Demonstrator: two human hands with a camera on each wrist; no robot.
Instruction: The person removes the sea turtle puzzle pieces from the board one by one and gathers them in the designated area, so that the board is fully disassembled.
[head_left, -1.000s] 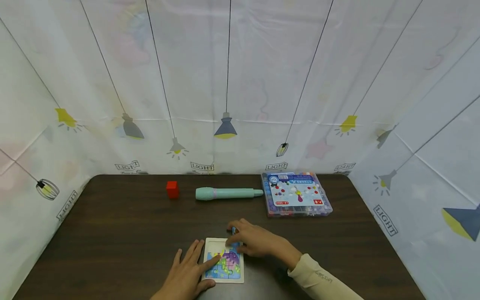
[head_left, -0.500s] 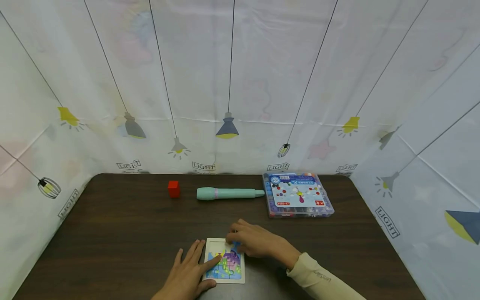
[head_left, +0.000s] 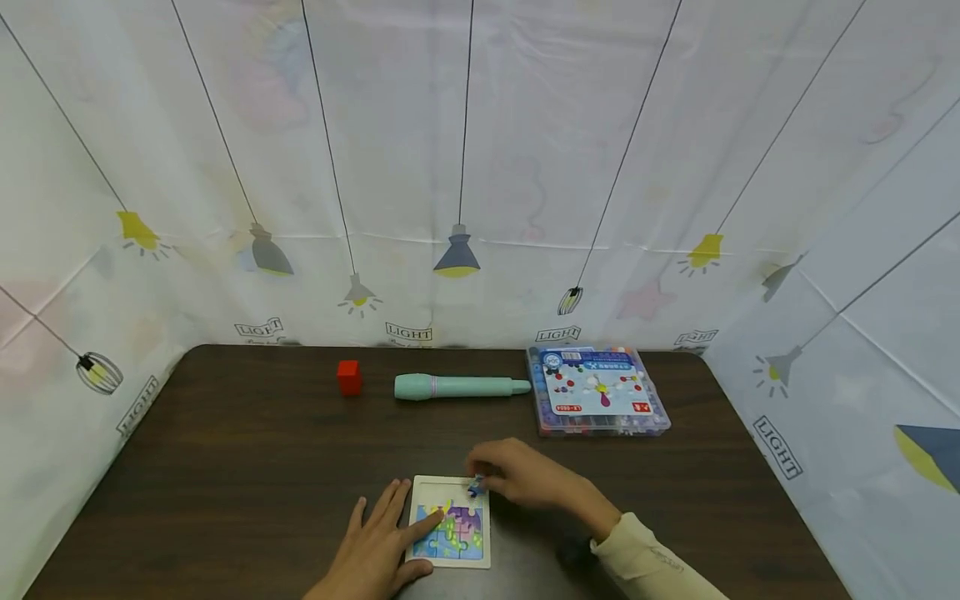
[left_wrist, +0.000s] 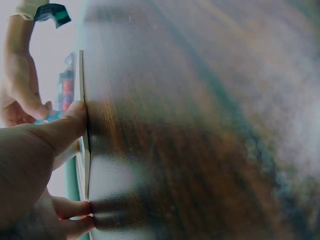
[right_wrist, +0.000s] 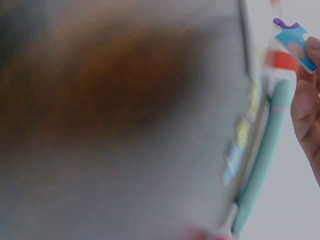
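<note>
A small jigsaw puzzle (head_left: 448, 533) in a pale shallow tray (head_left: 431, 481) lies on the dark table. Its lower part shows joined blue, purple, yellow and green pieces; bare tray floor shows along the top. My left hand (head_left: 375, 542) rests spread at the tray's left side, its index finger lying over the pieces and its thumb by the lower left edge. Above the tray's upper right corner, my right hand (head_left: 521, 475) pinches a puzzle piece (head_left: 476, 486). In the right wrist view that puzzle piece (right_wrist: 292, 42) is blue with a purple knob, tilted between thumb and fingers.
Behind the puzzle stand a red cube (head_left: 348, 377), a mint-green pen-shaped tube (head_left: 461, 387) and a clear plastic case (head_left: 597, 392) of colourful parts with a printed label. A white curtain with printed lamps (head_left: 456, 254) encloses the table's back and sides.
My right hand has shifted a little right, and the pinched puzzle piece now shows at its fingertips. My left hand keeps its place on the tray. The view has drifted slightly.
</note>
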